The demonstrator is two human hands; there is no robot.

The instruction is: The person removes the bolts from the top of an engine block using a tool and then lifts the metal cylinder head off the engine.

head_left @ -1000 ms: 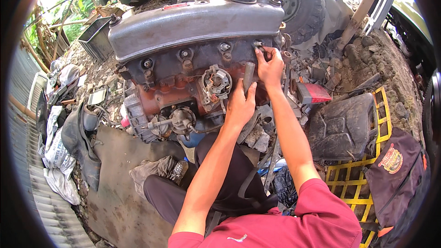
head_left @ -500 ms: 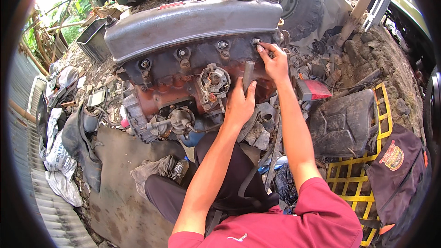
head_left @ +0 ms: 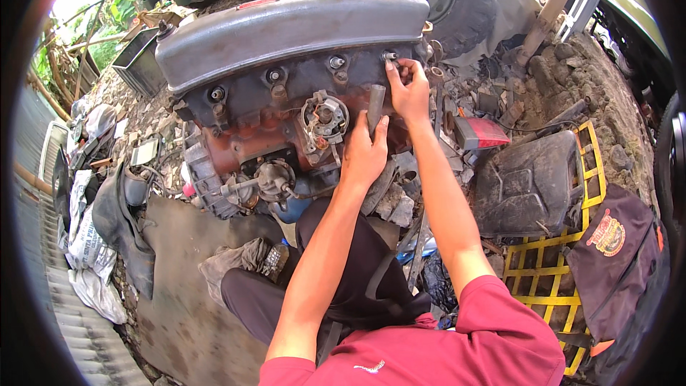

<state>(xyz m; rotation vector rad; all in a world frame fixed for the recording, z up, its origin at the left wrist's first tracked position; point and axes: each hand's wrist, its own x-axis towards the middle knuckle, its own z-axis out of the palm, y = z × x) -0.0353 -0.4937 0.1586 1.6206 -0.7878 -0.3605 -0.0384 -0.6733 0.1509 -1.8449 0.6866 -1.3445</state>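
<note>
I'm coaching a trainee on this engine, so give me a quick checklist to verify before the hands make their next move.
1. Metal tube secure in the left hand: ok, gripped with its upper end sticking out.
2. Right hand at the rightmost spark plug: ok, thumb and fingers are right by its outer end.
3. That plug fully tightened: cannot tell, its threads are hidden.
4. Other three plugs in place: ok, they stand in a row to its left.
5. Distributor covered: not ok, its inner parts are exposed.
</note>
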